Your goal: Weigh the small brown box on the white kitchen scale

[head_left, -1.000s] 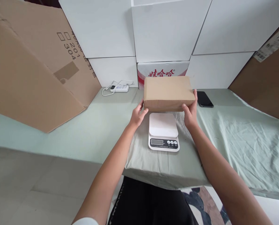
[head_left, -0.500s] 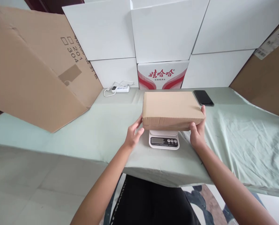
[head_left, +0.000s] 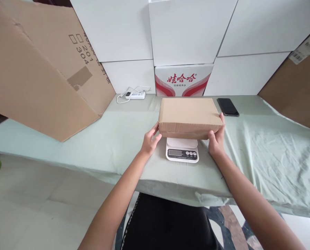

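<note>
Box (head_left: 190,117): above the scale (head_left: 182,150), at the table's (head_left: 118,139) near middle.
Left hand (head_left: 149,142): at the box's left end.
Right hand (head_left: 216,142): at its right end.
Phone (head_left: 227,106): right of the box, behind.
Power strip (head_left: 135,95): left, at the rear.

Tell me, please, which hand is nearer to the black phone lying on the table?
The right hand, gripping the cardboard box's right end, just in front of the phone. The left hand is at the box's opposite end.

Table (head_left: 113,139) under green sheet, scale (head_left: 182,150), phone (head_left: 227,106), power strip (head_left: 135,95)
</note>
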`<action>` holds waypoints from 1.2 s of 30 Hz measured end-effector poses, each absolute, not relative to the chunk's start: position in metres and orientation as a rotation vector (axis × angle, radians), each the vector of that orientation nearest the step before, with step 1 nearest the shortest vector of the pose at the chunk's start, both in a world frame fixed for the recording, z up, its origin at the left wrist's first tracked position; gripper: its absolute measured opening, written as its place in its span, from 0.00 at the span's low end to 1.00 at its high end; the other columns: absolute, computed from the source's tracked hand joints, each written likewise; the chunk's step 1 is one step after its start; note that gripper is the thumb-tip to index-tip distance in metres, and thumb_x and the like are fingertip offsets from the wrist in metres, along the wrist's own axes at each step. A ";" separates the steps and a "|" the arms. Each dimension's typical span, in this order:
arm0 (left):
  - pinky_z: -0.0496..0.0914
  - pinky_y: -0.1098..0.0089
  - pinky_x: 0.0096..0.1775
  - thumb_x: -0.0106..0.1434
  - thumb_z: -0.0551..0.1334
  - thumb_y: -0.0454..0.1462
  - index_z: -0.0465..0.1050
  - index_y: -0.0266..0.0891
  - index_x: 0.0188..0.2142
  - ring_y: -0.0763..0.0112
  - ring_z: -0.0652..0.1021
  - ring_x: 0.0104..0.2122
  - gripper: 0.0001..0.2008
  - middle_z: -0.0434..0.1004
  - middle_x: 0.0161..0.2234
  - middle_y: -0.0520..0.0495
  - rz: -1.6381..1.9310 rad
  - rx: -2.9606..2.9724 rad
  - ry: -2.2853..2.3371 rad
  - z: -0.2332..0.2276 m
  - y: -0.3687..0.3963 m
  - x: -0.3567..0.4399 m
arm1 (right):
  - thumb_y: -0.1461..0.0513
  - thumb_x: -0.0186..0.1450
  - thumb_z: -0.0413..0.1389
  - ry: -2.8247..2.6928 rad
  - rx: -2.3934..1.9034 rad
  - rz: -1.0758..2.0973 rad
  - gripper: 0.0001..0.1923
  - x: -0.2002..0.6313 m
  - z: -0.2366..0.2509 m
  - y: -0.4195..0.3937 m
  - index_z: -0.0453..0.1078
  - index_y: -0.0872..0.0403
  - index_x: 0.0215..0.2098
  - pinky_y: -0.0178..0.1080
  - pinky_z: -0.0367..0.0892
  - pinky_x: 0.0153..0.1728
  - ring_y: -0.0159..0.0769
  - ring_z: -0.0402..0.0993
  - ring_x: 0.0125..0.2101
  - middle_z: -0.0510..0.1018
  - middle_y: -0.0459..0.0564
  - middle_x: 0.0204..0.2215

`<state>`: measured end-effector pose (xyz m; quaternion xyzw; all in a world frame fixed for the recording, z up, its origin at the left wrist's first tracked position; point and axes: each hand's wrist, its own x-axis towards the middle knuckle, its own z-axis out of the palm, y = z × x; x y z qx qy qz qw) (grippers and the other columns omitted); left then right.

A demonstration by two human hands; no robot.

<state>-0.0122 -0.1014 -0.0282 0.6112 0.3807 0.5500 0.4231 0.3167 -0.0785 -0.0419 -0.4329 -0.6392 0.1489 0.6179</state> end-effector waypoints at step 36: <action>0.67 0.44 0.76 0.74 0.64 0.58 0.68 0.44 0.77 0.42 0.72 0.76 0.39 0.75 0.75 0.38 1.330 1.627 0.967 -0.019 -0.113 -0.010 | 0.33 0.72 0.52 -1.445 -1.097 0.241 0.44 0.309 -0.016 -0.100 0.59 0.42 0.78 0.74 0.53 0.80 0.66 0.61 0.77 0.66 0.57 0.77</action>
